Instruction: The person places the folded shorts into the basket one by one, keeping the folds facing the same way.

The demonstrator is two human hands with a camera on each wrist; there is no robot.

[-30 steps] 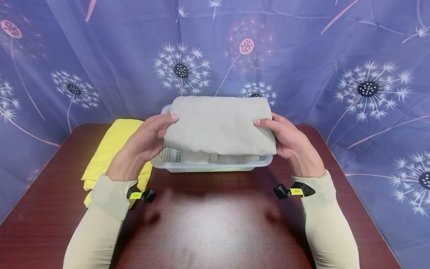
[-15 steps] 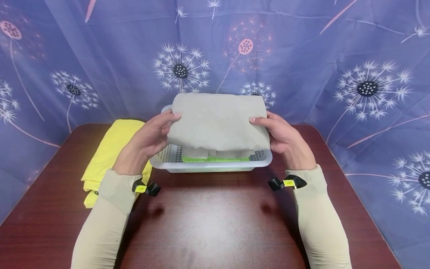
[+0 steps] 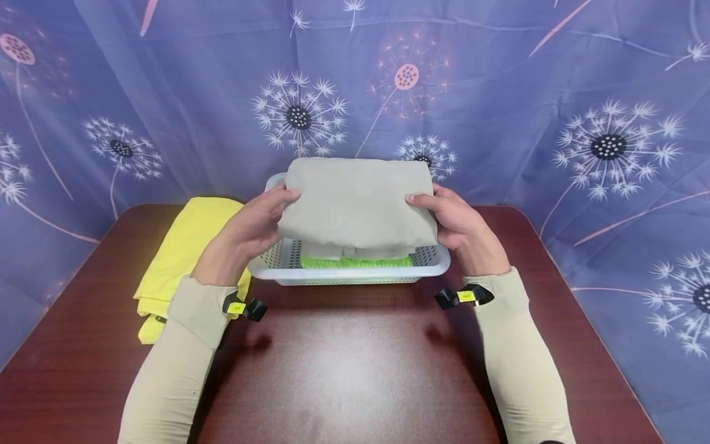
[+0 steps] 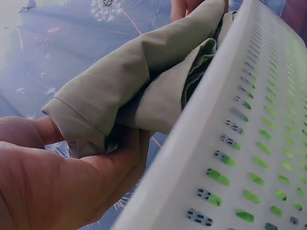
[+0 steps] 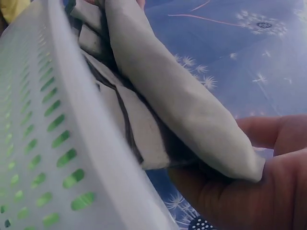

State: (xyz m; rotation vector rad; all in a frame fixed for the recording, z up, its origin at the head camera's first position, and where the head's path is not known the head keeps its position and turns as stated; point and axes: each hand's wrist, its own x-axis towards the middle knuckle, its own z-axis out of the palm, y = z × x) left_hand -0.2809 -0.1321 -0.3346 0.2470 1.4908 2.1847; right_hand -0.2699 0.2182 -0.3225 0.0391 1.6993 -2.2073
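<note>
Right now both your hands hold the folded beige garment (image 3: 357, 202) above the white basket (image 3: 348, 269). Your left hand (image 3: 249, 229) grips the garment's left end, thumb on top, fingers curled under; the left wrist view shows the folded edge pinched between thumb and fingers (image 4: 110, 163). Your right hand (image 3: 457, 227) grips the right end the same way, thumb on top; the right wrist view shows the fold's corner resting in the palm (image 5: 249, 191) with fingers wrapped below it. So: both grips closed on cloth, neither hand free.

The garment sits over the basket's opening and covers most of it, with its back edge past the basket's far rim. Its lower layers hang down toward the inside of the basket. I can't tell whether they touch what lies below. The front strip of the basket stays uncovered, and there you can see something bright green (image 3: 355, 262) lying inside, low against the perforated front wall. The same green shows through the wall slots in both wrist views.

The basket stands on the dark red-brown table (image 3: 344, 370), toward its far edge, centred between your forearms. Left of the basket, a folded yellow cloth (image 3: 183, 246) lies flat on the table, partly hidden under your left forearm. Behind the basket hangs a blue backdrop with dandelion print (image 3: 499, 92).
</note>
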